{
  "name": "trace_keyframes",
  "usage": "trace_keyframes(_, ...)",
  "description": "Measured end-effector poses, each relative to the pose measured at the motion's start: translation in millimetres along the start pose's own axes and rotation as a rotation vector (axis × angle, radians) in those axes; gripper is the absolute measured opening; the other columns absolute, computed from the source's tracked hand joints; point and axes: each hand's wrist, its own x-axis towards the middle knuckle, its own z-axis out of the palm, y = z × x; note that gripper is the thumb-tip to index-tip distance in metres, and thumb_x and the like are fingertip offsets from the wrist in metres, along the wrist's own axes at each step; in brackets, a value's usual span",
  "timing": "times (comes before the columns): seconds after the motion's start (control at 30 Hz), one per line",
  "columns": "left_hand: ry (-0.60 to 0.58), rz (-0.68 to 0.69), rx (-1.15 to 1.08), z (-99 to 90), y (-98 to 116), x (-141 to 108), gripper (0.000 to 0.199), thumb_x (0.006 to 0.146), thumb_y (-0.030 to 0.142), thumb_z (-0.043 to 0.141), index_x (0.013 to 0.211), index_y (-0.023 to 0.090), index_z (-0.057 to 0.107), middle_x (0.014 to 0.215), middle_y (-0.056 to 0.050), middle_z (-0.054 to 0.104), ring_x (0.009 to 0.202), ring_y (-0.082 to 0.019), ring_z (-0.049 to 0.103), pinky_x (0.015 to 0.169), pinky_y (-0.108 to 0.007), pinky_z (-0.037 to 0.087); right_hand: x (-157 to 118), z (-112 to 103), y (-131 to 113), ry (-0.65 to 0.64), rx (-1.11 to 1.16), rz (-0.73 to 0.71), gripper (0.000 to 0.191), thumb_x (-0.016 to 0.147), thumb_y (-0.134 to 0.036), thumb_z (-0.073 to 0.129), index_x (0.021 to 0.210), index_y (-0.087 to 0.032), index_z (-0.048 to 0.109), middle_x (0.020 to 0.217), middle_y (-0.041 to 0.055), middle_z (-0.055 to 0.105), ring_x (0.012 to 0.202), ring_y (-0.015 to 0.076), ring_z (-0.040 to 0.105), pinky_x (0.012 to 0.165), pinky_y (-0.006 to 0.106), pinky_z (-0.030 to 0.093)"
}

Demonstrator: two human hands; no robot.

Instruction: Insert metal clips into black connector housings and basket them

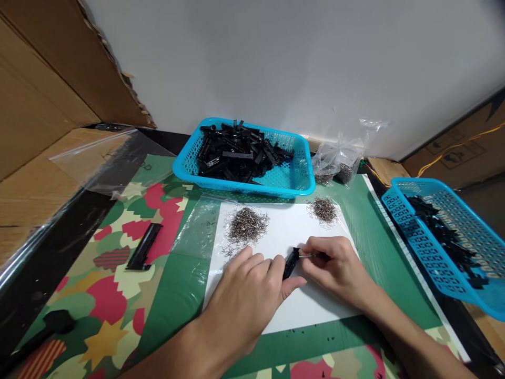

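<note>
My left hand [256, 284] is closed around a black plastic part [292, 263], held over a white sheet [311, 310]. From the right, my right hand [333, 263] pinches a thin tool with a slim silvery tip [305, 256], which meets the upper end of that part. Most of the tool is hidden in the fingers, so its exact kind does not show. Beyond my left hand lies a large pile of tiny metal pieces [247, 225], like small pins or springs. A smaller pile of similar pieces [324, 209] sits farther right on the sheet.
A blue basket [244, 185] of black plastic parts stands at the back; another blue basket [430, 258] is at the right. Clear bags [339, 160] of small pieces lean by the wall. One long black part [144, 247] and a black tool [55, 322] lie left.
</note>
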Motion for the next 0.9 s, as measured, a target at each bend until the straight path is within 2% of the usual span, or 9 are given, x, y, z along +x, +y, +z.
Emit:
trace_keyframes(0.13,-0.009,0.006,0.003,0.0,-1,0,0.06,0.116,0.045,0.02,0.078,0.02,0.058,0.058,-0.001,0.059,0.054,-0.024,0.062,0.064,-0.037,0.037,2,-4,0,-0.031,0.03,0.021,0.013,0.084,-0.012,0.061,0.073,-0.017,0.067,0.056,-0.0071,0.047,0.051,0.0077,0.038,0.053,0.023,0.029)
trace_keyframes(0.33,-0.037,0.006,0.021,-1.1,-2,0,0.061,0.116,0.045,0.018,0.08,0.02,0.06,0.058,-0.001,0.06,0.054,-0.024,0.062,0.064,-0.037,0.037,6,-21,-1,-0.187,0.056,0.07,0.018,0.097,-0.02,0.06,0.09,-0.017,0.076,0.07,-0.0017,0.068,0.059,0.0101,0.051,0.057,0.024,0.036)
trace_keyframes(0.43,-0.058,0.01,0.029,-1.7,-2,0,0.061,0.116,0.044,0.017,0.079,0.02,0.06,0.058,-0.002,0.06,0.053,-0.024,0.061,0.063,-0.037,0.035,6,-28,-2,-0.218,0.034,0.089,0.018,0.097,-0.022,0.06,0.095,-0.018,0.078,0.067,-0.0028,0.066,0.057,0.0105,0.049,0.056,0.024,0.036)
trace_keyframes(0.57,-0.05,0.015,0.025,-2.3,-3,0,0.06,0.116,0.044,0.019,0.078,0.02,0.059,0.058,-0.001,0.059,0.053,-0.024,0.06,0.063,-0.037,0.034,4,-34,-1,-0.211,-0.026,0.096,0.024,0.089,-0.015,0.064,0.106,-0.02,0.08,0.063,-0.0048,0.062,0.055,0.0116,0.05,0.055,0.025,0.036)
trace_keyframes(0.67,-0.055,0.02,0.016,-3.1,-3,1,0.059,0.116,0.043,0.019,0.078,0.021,0.058,0.057,0.0,0.058,0.05,-0.023,0.058,0.063,-0.036,0.033,5,-33,2,-0.135,-0.035,0.084,0.022,0.089,-0.014,0.063,0.101,-0.019,0.08,0.068,-0.0019,0.068,0.059,0.0135,0.056,0.057,0.026,0.041)
trace_keyframes(0.77,-0.048,0.021,0.023,-3.1,-4,2,0.059,0.116,0.044,0.02,0.077,0.021,0.058,0.058,0.0,0.059,0.051,-0.023,0.059,0.063,-0.036,0.033,8,-29,7,0.04,-0.042,0.036,0.024,0.099,-0.016,0.057,0.105,-0.018,0.079,0.085,0.0038,0.076,0.07,0.0165,0.065,0.062,0.028,0.047)
trace_keyframes(0.9,-0.027,0.025,0.032,-2.3,-6,3,0.059,0.117,0.042,0.02,0.077,0.021,0.058,0.056,0.002,0.057,0.049,-0.022,0.058,0.063,-0.035,0.032,12,-28,11,0.265,-0.157,-0.148,0.027,0.106,-0.019,0.054,0.118,-0.02,0.078,0.108,0.0111,0.075,0.098,0.0233,0.069,0.083,0.037,0.056)
